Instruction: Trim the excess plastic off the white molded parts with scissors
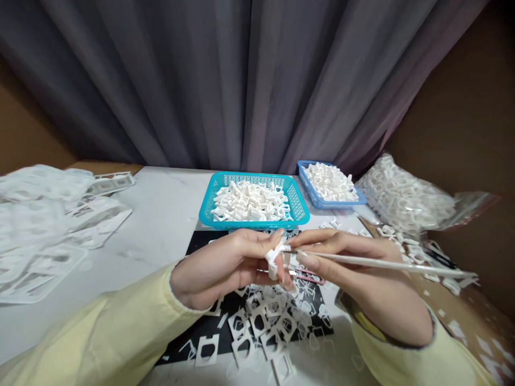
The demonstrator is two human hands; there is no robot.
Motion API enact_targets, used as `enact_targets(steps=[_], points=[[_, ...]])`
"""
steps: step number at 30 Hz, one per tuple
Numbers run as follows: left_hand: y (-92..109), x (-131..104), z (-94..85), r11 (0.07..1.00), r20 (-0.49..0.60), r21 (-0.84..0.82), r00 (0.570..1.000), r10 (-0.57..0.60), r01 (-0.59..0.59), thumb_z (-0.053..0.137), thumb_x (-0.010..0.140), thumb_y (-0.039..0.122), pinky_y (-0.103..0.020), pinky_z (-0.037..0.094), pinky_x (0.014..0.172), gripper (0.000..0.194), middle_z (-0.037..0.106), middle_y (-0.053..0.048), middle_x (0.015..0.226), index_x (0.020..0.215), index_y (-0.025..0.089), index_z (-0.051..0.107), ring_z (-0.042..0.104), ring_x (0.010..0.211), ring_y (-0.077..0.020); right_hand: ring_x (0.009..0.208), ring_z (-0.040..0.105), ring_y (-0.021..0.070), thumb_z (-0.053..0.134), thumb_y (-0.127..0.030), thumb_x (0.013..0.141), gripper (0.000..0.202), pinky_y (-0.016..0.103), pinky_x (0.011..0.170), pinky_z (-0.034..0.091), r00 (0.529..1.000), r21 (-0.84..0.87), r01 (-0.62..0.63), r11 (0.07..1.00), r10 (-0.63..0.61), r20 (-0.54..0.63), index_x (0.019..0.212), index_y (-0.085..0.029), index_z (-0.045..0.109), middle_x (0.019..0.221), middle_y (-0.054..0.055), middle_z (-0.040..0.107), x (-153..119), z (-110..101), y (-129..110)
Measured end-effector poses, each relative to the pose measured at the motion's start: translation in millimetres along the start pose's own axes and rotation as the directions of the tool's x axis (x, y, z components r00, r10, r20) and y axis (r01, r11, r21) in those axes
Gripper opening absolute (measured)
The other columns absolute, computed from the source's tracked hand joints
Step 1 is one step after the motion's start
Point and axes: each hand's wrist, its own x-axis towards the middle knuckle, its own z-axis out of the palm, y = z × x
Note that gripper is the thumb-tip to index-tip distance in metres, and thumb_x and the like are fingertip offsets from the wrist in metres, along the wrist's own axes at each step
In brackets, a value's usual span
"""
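My left hand [237,260] pinches a small white plastic part [275,261] between thumb and fingers, above the black mat [181,343]. My right hand [346,257] is closed on a long, thin, whitish stick-like tool [378,261]. Its slim dark tip meets the part; the tool's exact kind does not show. Both hands are close together at the part, and the fingers partly hide it. Under them lies a pink-handled cutter [308,276], partly covered by my fingers. Flat white frames [243,348] and thin clear offcuts are strewn over the mat.
Behind my hands stands a teal basket [205,214] of white parts, with a blue basket [317,202] of similar parts to its right. A stuffed plastic bag [406,195] sits far right. Stacked white sheets [40,230] lie left. A grey curtain [225,80] hangs behind.
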Motion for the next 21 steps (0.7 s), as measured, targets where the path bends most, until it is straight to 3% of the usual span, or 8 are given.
enact_targets(steps=[8,15,21], points=[[0.9,-1.7,3.2,1.000,-0.001,0.027,1.000,0.011,-0.011,0.053,0.087,0.027,-0.023,0.049,0.072,0.029,0.062,-0.005,0.066,0.069,0.009,0.065,0.060,0.065,-0.0109,0.085,0.066,0.0134,0.070,-0.020,0.074,0.003,0.019,0.074,0.055,1.000,0.019,-0.010,1.000,0.010,0.025,0.072,-0.019,0.072,0.088,0.002,0.071,-1.9,-0.6,1.2],[0.0,-0.5,1.3,0.993,0.032,0.113,0.999,0.022,-0.026,0.048,0.088,0.038,-0.021,0.048,0.071,0.042,0.062,-0.006,0.068,0.064,0.008,0.065,0.059,0.068,-0.0116,0.086,0.066,0.0146,0.069,-0.017,0.076,0.004,0.025,0.079,0.053,0.996,0.095,-0.020,0.995,0.011,0.092,0.073,-0.018,0.071,0.092,0.003,0.069,-1.5,-0.8,0.9],[0.0,0.6,0.6,0.993,0.038,0.117,0.999,-0.001,-0.004,0.050,0.087,0.038,-0.020,0.046,0.066,0.038,0.060,-0.004,0.066,0.067,0.009,0.065,0.057,0.065,-0.0106,0.086,0.066,0.0152,0.069,-0.017,0.076,0.005,0.024,0.079,0.054,0.996,0.077,-0.021,0.997,0.013,0.093,0.074,-0.020,0.072,0.092,0.003,0.070,-3.5,-2.1,-4.0]])
